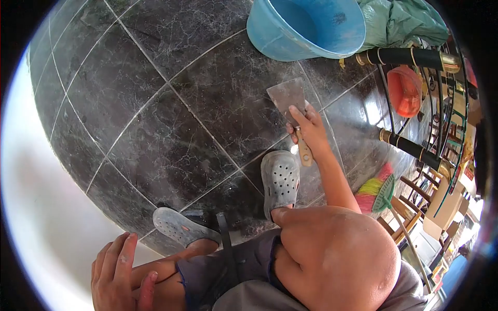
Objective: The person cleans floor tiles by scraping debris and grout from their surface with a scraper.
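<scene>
My right hand [309, 128] is closed around a putty knife [289, 96] with a wide, dull metal blade and a pale handle. The blade points up and to the left, held over the dark tiled floor, and the handle end sticks out below my palm. Near my left knee, at the lower left, my left hand [115, 272] has its fingers stretched out and holds nothing. Whitish dust marks show on its fingers. Beyond the putty knife stands a light blue bucket [270, 39], its inside partly in view.
Grey clogs [280, 179] are on my feet. A green sack [394, 23] lies beside the bucket. Black railing posts [412, 58] line the right, with an orange basin [404, 92] past them. A broom [374, 192] with coloured bristles lies nearby. A white wall [41, 217] borders the left.
</scene>
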`<state>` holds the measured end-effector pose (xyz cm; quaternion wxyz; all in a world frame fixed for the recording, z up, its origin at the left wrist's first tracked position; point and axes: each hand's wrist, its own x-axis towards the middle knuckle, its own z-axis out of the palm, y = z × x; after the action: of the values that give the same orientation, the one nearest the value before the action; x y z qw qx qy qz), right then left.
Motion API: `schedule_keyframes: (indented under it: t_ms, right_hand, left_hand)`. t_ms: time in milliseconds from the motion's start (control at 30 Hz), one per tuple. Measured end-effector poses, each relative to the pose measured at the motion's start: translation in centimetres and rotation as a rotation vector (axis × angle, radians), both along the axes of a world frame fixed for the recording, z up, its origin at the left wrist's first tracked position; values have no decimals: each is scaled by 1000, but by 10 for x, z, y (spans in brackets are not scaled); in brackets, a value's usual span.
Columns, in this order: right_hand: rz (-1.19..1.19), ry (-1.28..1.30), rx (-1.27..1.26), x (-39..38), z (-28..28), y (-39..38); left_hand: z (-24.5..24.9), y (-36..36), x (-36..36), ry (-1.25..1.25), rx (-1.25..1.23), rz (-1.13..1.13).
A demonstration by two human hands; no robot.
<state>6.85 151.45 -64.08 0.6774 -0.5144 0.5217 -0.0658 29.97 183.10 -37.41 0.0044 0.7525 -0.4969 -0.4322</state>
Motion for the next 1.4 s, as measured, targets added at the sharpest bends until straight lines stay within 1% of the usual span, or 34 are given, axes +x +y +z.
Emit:
schedule_keyframes:
  t_ms: [67,167,267,367,467,567,667,767,867,967,1067,1167,1267,1367,1400]
  right_hand:
    - [43,10,-101,-5,-3,-1]
    - [166,76,-293,-5,1,2]
    - [275,113,-634,0,2,11]
    - [383,162,-919,6,0,19]
    - [458,272,-952,-8,-22,21]
    - [393,243,-892,-4,-10,26]
    - [338,176,-884,-3,-12,28]
    - [326,156,-949,-3,-20,31]
    - [491,373,-971,-9,-28,29]
    - [356,246,-1049,-15,-32,30]
    - [313,220,-997,-9,-20,28]
    - [237,164,-1019,-5,-18,28]
    - [301,154,-1024,-10,-22,26]
    - [465,343,-942,-22,-34,22]
    - [421,321,-921,-22,-33,23]
  left_hand:
    - [1,-5,-1,6,32,80]
    - [1,-5,-2,31,-8,110]
    - [3,-4,-2,11,32,97]
    - [5,-5,-2,-10,72,106]
    - [4,-1,-7,-116,133,68]
    - [4,1,-6,-106,91,82]
    - [5,3,-5,-65,70,101]
    - [9,-16,-18,-178,175,208]
    - [10,-18,-17,-161,198,229]
    - [9,-16,-16,-144,201,215]
    - [5,3,-1,-44,51,101]
    - [3,5,-2,-80,86,55]
    - [3,5,-1,-58,61,57]
    - [4,-1,-5,-94,108,67]
    - [4,1,-4,-75,90,79]
